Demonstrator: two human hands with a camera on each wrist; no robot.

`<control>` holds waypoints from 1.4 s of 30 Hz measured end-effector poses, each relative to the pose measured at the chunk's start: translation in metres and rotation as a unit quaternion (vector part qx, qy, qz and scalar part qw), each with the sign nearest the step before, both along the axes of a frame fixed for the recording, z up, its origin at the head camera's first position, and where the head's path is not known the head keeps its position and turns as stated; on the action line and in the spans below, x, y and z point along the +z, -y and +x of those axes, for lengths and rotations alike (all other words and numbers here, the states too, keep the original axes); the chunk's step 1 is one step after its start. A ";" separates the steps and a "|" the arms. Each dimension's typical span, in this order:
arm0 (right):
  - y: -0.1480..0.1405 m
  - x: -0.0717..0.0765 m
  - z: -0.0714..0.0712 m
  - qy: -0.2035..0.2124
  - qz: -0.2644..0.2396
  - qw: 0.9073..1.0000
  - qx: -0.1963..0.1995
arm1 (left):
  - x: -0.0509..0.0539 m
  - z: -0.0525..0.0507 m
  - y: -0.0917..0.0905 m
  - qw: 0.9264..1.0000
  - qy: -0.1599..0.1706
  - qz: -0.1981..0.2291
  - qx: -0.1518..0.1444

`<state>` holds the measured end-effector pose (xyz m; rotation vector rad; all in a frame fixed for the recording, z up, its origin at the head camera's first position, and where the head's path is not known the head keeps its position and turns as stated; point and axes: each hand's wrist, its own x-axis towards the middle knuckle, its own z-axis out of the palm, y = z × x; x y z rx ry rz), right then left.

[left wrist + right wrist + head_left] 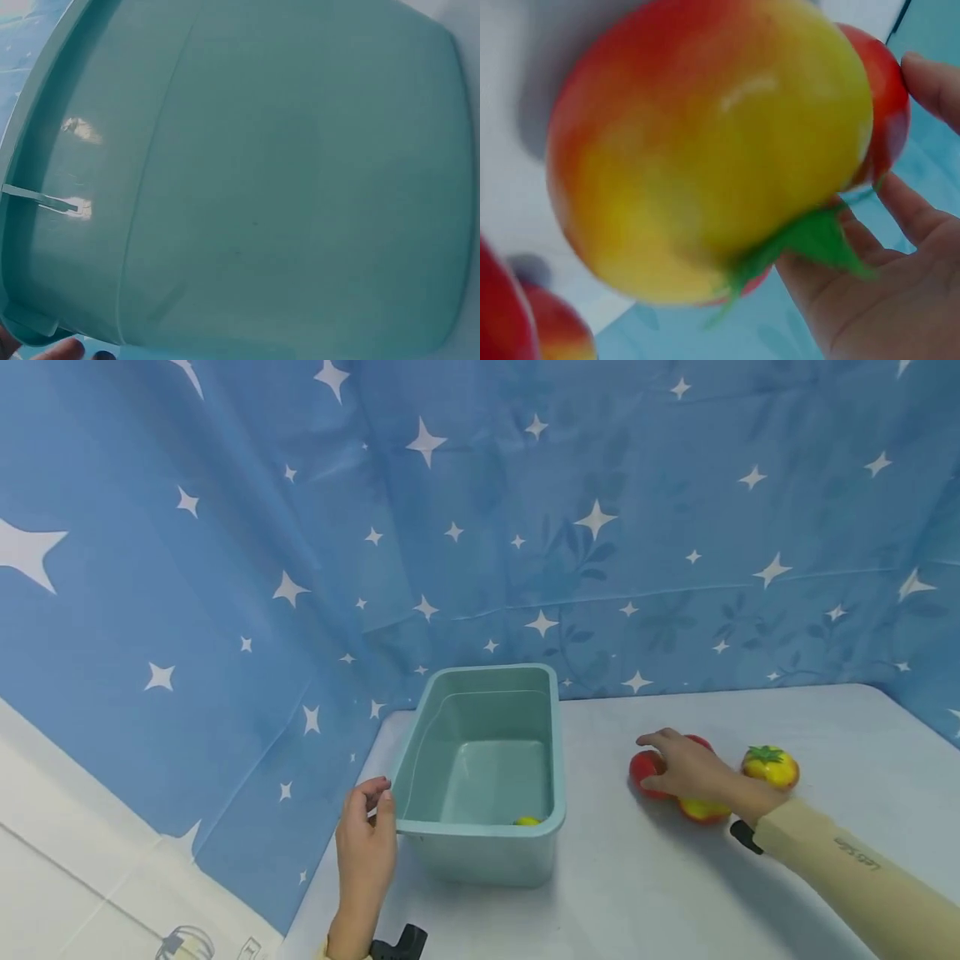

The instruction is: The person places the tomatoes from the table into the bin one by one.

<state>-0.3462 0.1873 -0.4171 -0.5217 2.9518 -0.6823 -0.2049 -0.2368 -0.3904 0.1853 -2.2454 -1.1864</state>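
In the head view my right hand [688, 767] reaches over a group of round fruits. Its thumb and fingers spread about a small red fruit [642, 772], their tips near or touching it. A second red fruit [699, 742] is partly hidden behind the hand, and a yellow-red fruit [703, 811] lies beneath it. A yellow-red tomato-like fruit [712, 150] with green leaves fills the right wrist view. My left hand [365, 835] rests at the near left corner of a teal plastic bin [480, 832], its fingers bent loosely beside the rim. A yellow thing [527, 821] shows inside the bin.
Another yellow-red fruit with green leaves [770, 767] lies right of the group. The white table [637, 893] carries the bin and fruits. A blue curtain with white stars [510, 568] hangs behind and at the left.
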 end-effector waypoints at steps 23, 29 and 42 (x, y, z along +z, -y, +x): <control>0.015 0.020 0.004 -0.047 -0.112 0.992 -0.021 | -0.016 0.015 -0.003 0.999 -0.047 0.000 -0.020; 0.031 0.048 0.010 -0.109 -0.191 0.975 -0.024 | -0.017 0.016 -0.003 0.999 -0.046 0.014 -0.023; 0.082 0.094 0.034 -0.134 -0.297 0.945 0.021 | -0.018 0.014 -0.004 0.999 -0.045 0.010 -0.010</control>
